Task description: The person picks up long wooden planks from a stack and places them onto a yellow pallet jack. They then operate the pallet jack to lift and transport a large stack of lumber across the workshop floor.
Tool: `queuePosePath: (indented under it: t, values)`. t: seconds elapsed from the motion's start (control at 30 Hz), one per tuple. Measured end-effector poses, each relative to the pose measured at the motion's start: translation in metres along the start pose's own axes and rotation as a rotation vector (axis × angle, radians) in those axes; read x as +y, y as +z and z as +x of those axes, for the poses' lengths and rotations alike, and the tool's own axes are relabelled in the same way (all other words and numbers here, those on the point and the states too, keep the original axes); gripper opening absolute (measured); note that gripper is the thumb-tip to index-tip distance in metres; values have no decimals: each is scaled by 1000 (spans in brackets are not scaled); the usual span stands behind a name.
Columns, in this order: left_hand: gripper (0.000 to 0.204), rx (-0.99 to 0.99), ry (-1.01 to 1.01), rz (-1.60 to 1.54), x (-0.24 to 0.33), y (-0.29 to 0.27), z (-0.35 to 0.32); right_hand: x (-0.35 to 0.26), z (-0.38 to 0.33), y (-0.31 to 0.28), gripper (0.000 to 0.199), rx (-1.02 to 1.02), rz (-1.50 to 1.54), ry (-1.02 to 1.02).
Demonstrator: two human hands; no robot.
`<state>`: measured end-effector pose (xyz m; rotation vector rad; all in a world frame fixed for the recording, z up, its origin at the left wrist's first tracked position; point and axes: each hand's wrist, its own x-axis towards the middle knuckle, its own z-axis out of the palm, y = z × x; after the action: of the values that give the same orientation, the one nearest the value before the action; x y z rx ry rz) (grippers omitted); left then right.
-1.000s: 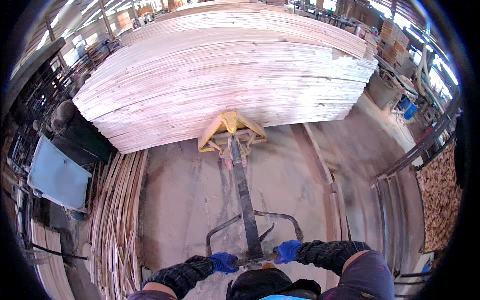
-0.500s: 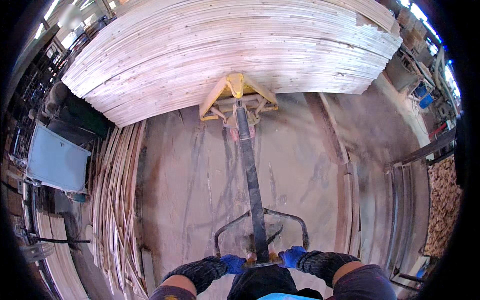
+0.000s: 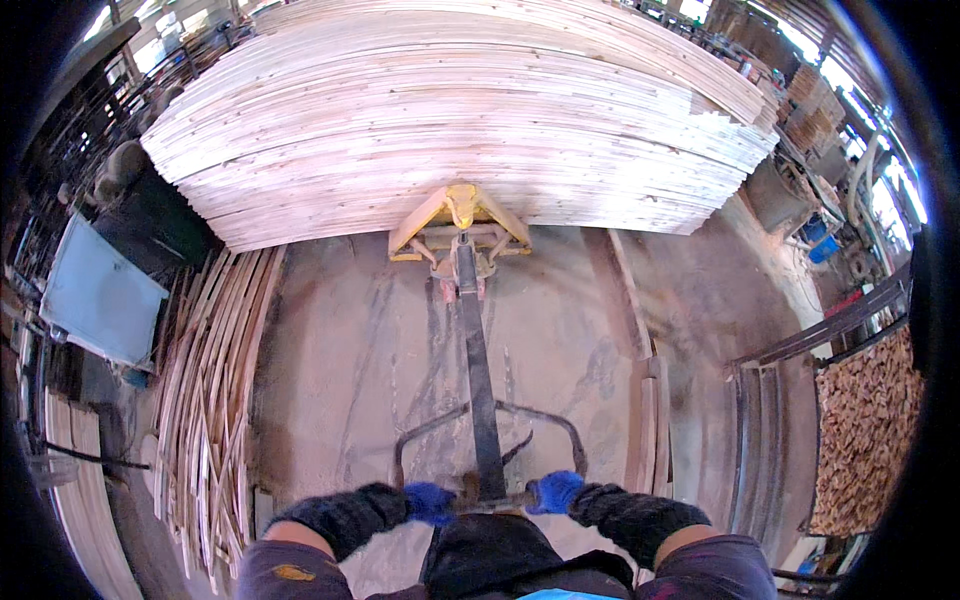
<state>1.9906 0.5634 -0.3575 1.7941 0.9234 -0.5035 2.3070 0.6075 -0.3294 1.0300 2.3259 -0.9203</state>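
A yellow pallet jack [image 3: 462, 215] stands ahead of me, its body up against a tall, wide stack of pale wooden boards [image 3: 430, 130]. Its long dark handle [image 3: 478, 370] runs back toward my waist and ends in a looped grip with a crossbar. My left hand [image 3: 430, 503], in a blue glove, is closed round the left end of the crossbar. On the right end my right hand [image 3: 555, 492], gloved the same, is closed too. Dark knitted sleeves cover both forearms. The jack's forks are hidden by the stack.
Loose wooden strips [image 3: 215, 390] lie along the floor at the left, near a pale blue-white cabinet [image 3: 105, 290]. At the right are a long timber rail [image 3: 650, 400], dark metal rails [image 3: 765, 440] and a crate of wood offcuts [image 3: 868, 430]. The concrete floor [image 3: 330, 370] bears dark tyre marks.
The view has tilted up and shifted, so the board stack and jack sit lower and slightly left in the picture. Both hands remain on the handle.
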Motion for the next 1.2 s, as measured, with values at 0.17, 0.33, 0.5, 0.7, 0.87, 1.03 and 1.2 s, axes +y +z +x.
queuePosePath:
  t: [0.17, 0.33, 0.5, 0.7, 0.87, 1.03, 1.2]
  values:
    - [53, -106, -14, -15, -7, 19, 25, 5, 19, 45, 37, -66, 57, 61]
    - [51, -131, -63, -32, -41, 96, 80, 26, 43, 132, 37, -192, -13, 114]
    - [52, -196, -67, -74, -55, 106, 96, 27, 54, 136, 33, -213, 81, 122]
    - [50, 82, -129, -57, -20, 40, 25, 18, 41, 70, 50, -191, 58, 76]
    - [56, 102, 61, -20, -13, 23, 0, -2, 10, -4, 50, -196, 63, -7]
    - [45, 20, -13, 17, -8, 23, 18, 22, 18, 90, 43, -87, 84, 66]
    - [46, 19, -76, 18, -5, 51, 29, 9, 24, 83, 42, -194, 56, 73]
